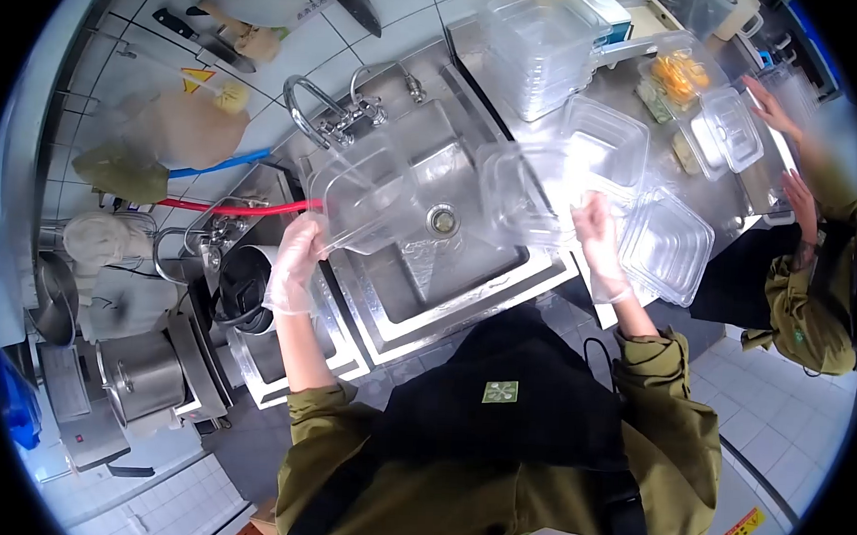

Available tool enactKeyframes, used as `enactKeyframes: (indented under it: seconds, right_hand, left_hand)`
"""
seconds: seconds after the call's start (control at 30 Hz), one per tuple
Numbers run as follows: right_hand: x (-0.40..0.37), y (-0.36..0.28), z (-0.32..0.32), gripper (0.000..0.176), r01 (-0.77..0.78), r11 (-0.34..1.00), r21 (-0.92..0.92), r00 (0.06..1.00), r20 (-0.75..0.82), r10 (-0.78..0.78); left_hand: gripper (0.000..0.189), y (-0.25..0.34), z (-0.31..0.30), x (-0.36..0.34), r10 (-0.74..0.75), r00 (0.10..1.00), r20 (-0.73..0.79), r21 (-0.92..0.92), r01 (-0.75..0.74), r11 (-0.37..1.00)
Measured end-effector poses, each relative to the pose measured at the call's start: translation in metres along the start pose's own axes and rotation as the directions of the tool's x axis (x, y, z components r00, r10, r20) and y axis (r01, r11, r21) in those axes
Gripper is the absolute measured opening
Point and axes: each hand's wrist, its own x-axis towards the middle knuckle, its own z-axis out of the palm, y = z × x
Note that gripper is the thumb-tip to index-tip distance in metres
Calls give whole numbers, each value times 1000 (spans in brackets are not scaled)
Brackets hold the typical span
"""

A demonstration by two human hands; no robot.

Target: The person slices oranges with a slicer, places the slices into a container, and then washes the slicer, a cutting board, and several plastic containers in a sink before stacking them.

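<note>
My left hand [298, 262], in a clear disposable glove, is closed on the edge of a clear plastic container [363, 196] held tilted above the left part of the steel sink [423, 277]. On the right, my gloved right hand [600, 239] grips a second clear container [525, 197], smeared by motion, over the sink's right edge. Just beyond my right hand, another clear container [606, 137] rests on the counter. Nested clear containers [669, 245] sit to its right, near the counter's front edge.
A tall stack of clear containers [538, 57] stands behind the sink's right side. The tap [306, 114] arches over the back. Orange food [681, 76] fills a container farther right, near a co-worker's hands [775, 115]. A pot [141, 379] is at left; knives [204, 40] hang on the wall.
</note>
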Motion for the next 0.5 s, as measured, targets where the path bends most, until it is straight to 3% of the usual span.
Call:
enactKeyframes:
  seconds: [0.03, 0.13, 0.23, 0.27, 0.3, 0.33, 0.4, 0.47, 0.5]
  right_hand:
    - [-5, -11, -6, 18, 40, 996, 76, 998, -46, -36]
    - [-14, -40, -27, 18, 123, 956, 266, 985, -153, -84]
    - [-34, -67, -61, 20, 97, 898, 429, 978, -210, -5]
    - [-41, -75, -71, 20, 99, 861, 498, 967, -252, 34]
    - [-41, -54, -102, 16, 125, 869, 479, 984, -174, -45]
    - [-50, -61, -112, 12, 141, 871, 470, 977, -210, -45]
    - [-63, -47, -147, 12, 105, 875, 472, 971, -240, 13]
    - [-74, -35, -174, 16, 73, 880, 470, 966, -253, 55]
    - [-77, -32, -181, 16, 78, 881, 467, 962, -267, 56]
  left_hand:
    - [13, -16, -11, 1, -41, 998, -48, 38, 43, 998]
    - [13, -57, -1, 31, 56, 967, -249, 265, 13, 964]
    - [14, -97, 25, 77, -31, 914, -404, 11, 39, 999]
    - [14, -111, 31, 87, -42, 918, -395, -141, -15, 990]
    - [14, -127, 31, 99, -58, 921, -385, -293, -63, 954]
    - [15, -143, 30, 111, -77, 923, -376, -439, -104, 893]
    - [21, -162, 30, 120, -73, 913, -401, -492, -147, 858]
    - [17, -168, 38, 114, 93, 883, -460, -330, -267, 905]
    - [17, -167, 45, 117, 92, 890, -447, -334, -261, 906]
